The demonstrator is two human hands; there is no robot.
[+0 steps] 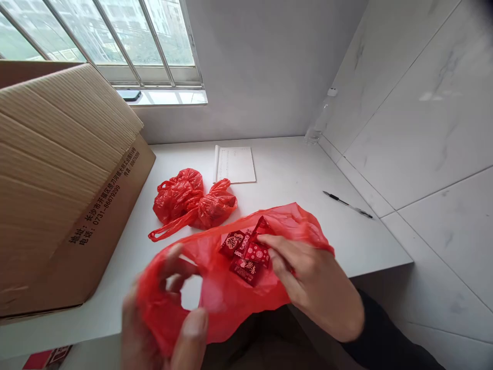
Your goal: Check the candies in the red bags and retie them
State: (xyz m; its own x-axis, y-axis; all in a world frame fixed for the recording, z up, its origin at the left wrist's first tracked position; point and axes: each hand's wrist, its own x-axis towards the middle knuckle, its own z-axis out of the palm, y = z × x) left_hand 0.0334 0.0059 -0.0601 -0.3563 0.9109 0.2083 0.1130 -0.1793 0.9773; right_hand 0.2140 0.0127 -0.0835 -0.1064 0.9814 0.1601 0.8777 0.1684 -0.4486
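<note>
My left hand (162,318) grips the handle end of a thin red plastic bag (223,298), fingers closed round the plastic. My right hand (308,282) holds several small red sweets packets (246,252) with white patterns, pressed against the open bag near its mouth. The bag hangs over the white table's front edge, between both hands.
Two tied red bags (192,200) lie on the white table (292,174). A large cardboard box (57,195) with printed writing stands at the left. A notebook (235,164), a pen (346,204) and a clear bottle (319,121) lie further back by the marble wall.
</note>
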